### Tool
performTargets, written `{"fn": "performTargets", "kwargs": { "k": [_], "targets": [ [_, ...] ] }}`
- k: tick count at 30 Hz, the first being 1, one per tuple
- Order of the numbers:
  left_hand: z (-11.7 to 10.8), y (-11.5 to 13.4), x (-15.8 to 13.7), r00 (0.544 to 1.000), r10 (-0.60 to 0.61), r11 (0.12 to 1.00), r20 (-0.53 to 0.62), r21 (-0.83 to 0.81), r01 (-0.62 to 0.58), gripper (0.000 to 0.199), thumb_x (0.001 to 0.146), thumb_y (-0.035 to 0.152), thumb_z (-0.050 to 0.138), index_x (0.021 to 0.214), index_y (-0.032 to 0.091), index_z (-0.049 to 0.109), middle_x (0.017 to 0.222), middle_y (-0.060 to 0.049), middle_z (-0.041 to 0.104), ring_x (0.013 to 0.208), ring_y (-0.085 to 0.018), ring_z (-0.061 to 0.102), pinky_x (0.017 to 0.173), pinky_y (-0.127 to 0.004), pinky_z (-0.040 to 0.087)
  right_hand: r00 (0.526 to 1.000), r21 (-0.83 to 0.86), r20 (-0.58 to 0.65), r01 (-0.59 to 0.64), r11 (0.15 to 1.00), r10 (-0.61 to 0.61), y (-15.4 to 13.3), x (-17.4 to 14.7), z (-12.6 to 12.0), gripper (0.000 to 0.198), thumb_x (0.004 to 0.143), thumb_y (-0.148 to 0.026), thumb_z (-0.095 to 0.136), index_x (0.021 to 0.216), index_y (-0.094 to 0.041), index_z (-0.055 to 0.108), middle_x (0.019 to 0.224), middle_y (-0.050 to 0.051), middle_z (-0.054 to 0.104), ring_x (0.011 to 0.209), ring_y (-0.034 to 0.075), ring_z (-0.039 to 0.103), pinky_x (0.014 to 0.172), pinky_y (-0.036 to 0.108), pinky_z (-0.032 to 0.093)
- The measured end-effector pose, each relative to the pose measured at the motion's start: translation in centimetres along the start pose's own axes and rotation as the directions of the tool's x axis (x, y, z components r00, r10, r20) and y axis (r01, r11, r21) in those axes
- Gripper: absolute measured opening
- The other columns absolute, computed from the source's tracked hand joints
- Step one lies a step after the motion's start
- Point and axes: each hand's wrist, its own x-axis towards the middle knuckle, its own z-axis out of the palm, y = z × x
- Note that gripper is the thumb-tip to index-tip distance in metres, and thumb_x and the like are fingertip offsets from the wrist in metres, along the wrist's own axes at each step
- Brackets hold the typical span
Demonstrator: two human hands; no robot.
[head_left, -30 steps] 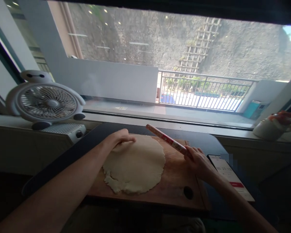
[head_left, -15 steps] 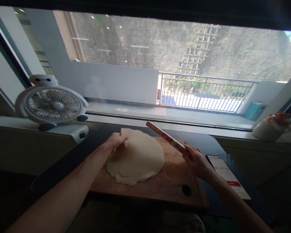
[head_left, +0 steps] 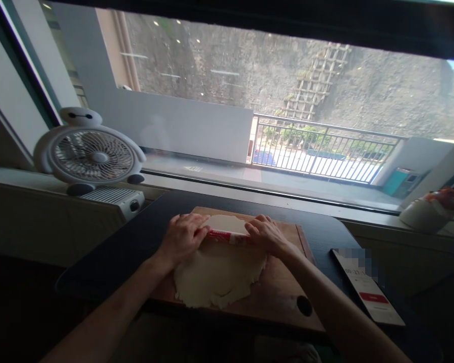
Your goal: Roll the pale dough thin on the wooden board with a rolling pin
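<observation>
A flat, ragged-edged sheet of dough (head_left: 219, 277) lies on a wooden cutting board (head_left: 283, 287). Across its upper part rests a rolling pin (head_left: 229, 236) with a red and white label. My left hand (head_left: 183, 234) is closed over the pin's left end, and my right hand (head_left: 268, 235) over its right end. Both ends of the pin are hidden under my fingers. The dough's near edge reaches the front edge of the board, with a fold or tear showing in it.
The board sits on a dark table (head_left: 136, 242). A phone (head_left: 371, 287) showing a timer lies on the right. A white fan (head_left: 98, 156) stands at the left on a white box (head_left: 117, 199). A pale pot (head_left: 426, 214) sits on the sill at right.
My left hand has let go of the dough's edge and taken the pin's left end. The pin has come down from the right onto the dough, now lying crosswise. The dough lies flat, nearer me.
</observation>
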Motion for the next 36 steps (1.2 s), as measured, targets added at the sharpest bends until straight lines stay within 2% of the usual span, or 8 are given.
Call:
{"fn": "performTargets", "kwargs": {
  "k": [7,15,19,23,27,31,33,36],
  "targets": [
    [1.1,1.4,-1.8,0.993,-0.041,0.994,-0.106,0.101,0.052,0.035,0.090,0.042,0.041,0.111,0.024,0.062,0.106,-0.008,0.065,0.106,-0.027,0.053,0.105,-0.056,0.018,0.986,-0.056,-0.121,-0.121,0.991,0.113,0.2,4.5,0.7,0.046,0.097,-0.041,0.022,0.127,-0.020,0.050,0.129,0.012,0.049,0.118,0.024,0.042,0.096,0.039,0.032],
    [0.5,2.1,-2.0,0.994,-0.022,0.998,-0.107,0.063,0.029,0.032,0.089,0.044,0.043,0.087,0.023,0.068,0.091,-0.006,0.065,0.095,-0.026,0.055,0.106,-0.058,0.015,0.989,-0.118,-0.107,0.088,0.989,-0.100,-4.2,-6.8,2.9,0.047,0.097,-0.043,0.024,0.137,-0.024,0.040,0.140,0.002,0.044,0.136,0.020,0.023,0.111,0.038,0.016],
    [0.7,1.9,-2.0,0.993,-0.003,0.998,-0.117,0.068,0.011,0.031,0.090,0.040,0.042,0.091,0.023,0.068,0.090,-0.007,0.066,0.097,-0.027,0.053,0.106,-0.061,0.012,0.987,-0.078,-0.049,-0.156,0.985,0.153,-3.1,-1.8,2.1,0.053,0.097,-0.047,0.014,0.139,-0.026,0.038,0.146,0.000,0.037,0.138,0.021,0.020,0.110,0.041,0.017],
    [0.8,1.6,-2.0,0.990,-0.015,0.995,-0.140,0.096,0.029,0.030,0.090,0.038,0.042,0.103,0.025,0.065,0.098,-0.007,0.065,0.105,-0.028,0.051,0.107,-0.062,0.011,0.975,-0.067,-0.052,-0.220,0.973,0.217,-1.9,4.3,0.9,0.057,0.097,-0.045,0.009,0.142,-0.018,0.032,0.149,0.009,0.030,0.136,0.024,0.025,0.107,0.045,0.024],
    [0.8,1.7,-2.2,0.989,-0.024,0.995,-0.148,0.090,0.037,0.029,0.089,0.040,0.043,0.103,0.026,0.065,0.099,-0.007,0.065,0.106,-0.027,0.050,0.107,-0.062,0.008,0.986,-0.081,-0.016,-0.164,0.983,0.163,-2.8,0.5,1.6,0.054,0.096,-0.046,0.015,0.136,-0.022,0.042,0.147,0.005,0.034,0.137,0.023,0.023,0.109,0.042,0.022],
    [0.7,2.0,-2.3,0.992,-0.005,0.998,-0.128,0.062,0.013,0.029,0.090,0.040,0.042,0.094,0.025,0.067,0.096,-0.008,0.064,0.106,-0.027,0.050,0.108,-0.061,0.004,0.998,-0.060,0.050,-0.028,0.998,0.031,-3.7,-5.3,2.3,0.056,0.096,-0.049,0.015,0.142,-0.023,0.034,0.150,0.001,0.029,0.140,0.020,0.014,0.112,0.040,0.016],
    [0.7,2.1,-2.3,0.993,-0.010,0.998,-0.121,0.054,0.017,0.030,0.090,0.040,0.041,0.094,0.024,0.067,0.097,-0.009,0.064,0.106,-0.027,0.050,0.108,-0.060,0.005,0.997,-0.071,0.054,-0.050,0.996,0.054,-3.5,-4.9,2.1,0.055,0.097,-0.047,0.013,0.141,-0.024,0.035,0.150,0.000,0.031,0.141,0.019,0.013,0.112,0.040,0.015],
    [0.8,2.0,-2.3,0.991,-0.032,0.997,-0.126,0.066,0.040,0.032,0.091,0.040,0.040,0.099,0.022,0.065,0.100,-0.010,0.064,0.108,-0.027,0.049,0.108,-0.060,0.008,0.985,-0.105,0.031,-0.168,0.980,0.172,-2.5,-0.5,1.4,0.054,0.097,-0.045,0.011,0.136,-0.024,0.042,0.147,0.003,0.035,0.140,0.023,0.017,0.110,0.044,0.018]
  ]
}}
